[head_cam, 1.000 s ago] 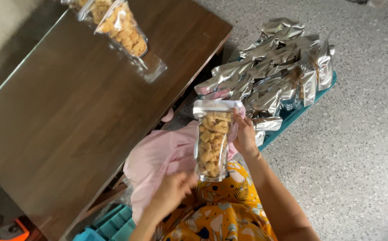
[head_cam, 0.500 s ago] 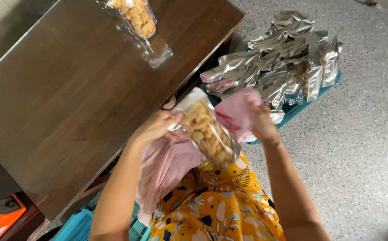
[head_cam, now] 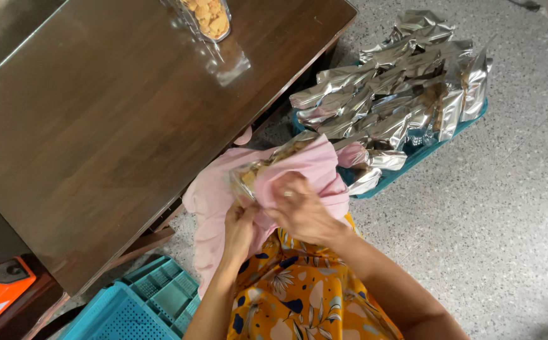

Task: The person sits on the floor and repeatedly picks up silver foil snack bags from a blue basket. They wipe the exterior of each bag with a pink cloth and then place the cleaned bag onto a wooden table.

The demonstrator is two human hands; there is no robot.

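Observation:
A clear pouch of golden snack pieces (head_cam: pixel 262 165) lies tilted in front of me, mostly wrapped in a pink cloth (head_cam: pixel 312 170). My right hand (head_cam: pixel 299 211) presses the cloth over the pouch from above. My left hand (head_cam: pixel 239 230) grips the pouch's lower end and the cloth from below. Only the pouch's upper left edge and a strip of its contents show past the cloth.
A dark wooden table (head_cam: pixel 110 132) fills the left, with other filled clear pouches (head_cam: pixel 208 16) at its far edge. A teal tray (head_cam: pixel 416 154) on the speckled floor holds several silver foil pouches (head_cam: pixel 393 94). A teal perforated crate (head_cam: pixel 135 305) and an orange object (head_cam: pixel 0 289) sit bottom left.
The pouch was upright in my right hand, then tilted and came down into both hands. The pink cloth now covers most of it.

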